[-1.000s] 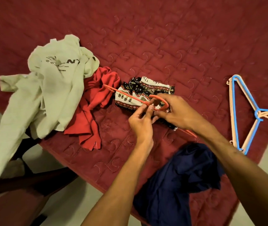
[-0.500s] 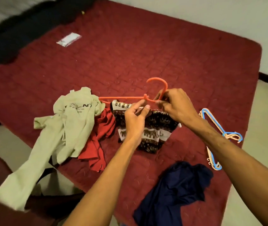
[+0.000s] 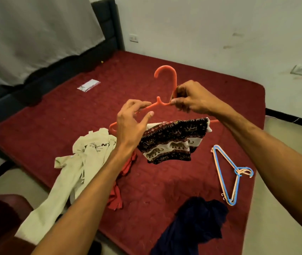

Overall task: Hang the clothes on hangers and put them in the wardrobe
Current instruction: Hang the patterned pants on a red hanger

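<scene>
Garment: the elephant-print garment [image 3: 172, 142] hung folded over the lower bar of the orange hanger [image 3: 162, 103], lifted clear above the red bed cover [image 3: 165, 181].
Hanger: it was held tilted, the hook uppermost and its left end dipping towards the beige top [image 3: 84, 159].
Right hand: the right hand [image 3: 192, 100] pinched the hanger at the neck, just under the hook, and carried the load.
Left hand: the left hand [image 3: 130, 122] was loosely spread, fingertips against the hanger's sloping arm, thumb apart, gripping nothing.
Handling: the cloth looked soft, thin and light and could probably slide along the smooth plastic bar if the tilt grew. The hanger looked stiff but slender. The neck seemed the sound place to hold, with the bar kept level.
Other clothes: a red garment [image 3: 120, 181] lay partly under the beige top; a navy garment [image 3: 192, 223] lay at the near edge.
Spare hangers: the spare hangers [image 3: 227, 173], blue and cream, were stacked to the right.
Writing: dark print on the beige top showed "NT"; the rest was too crumpled to read.
Wardrobe: none in view.
</scene>
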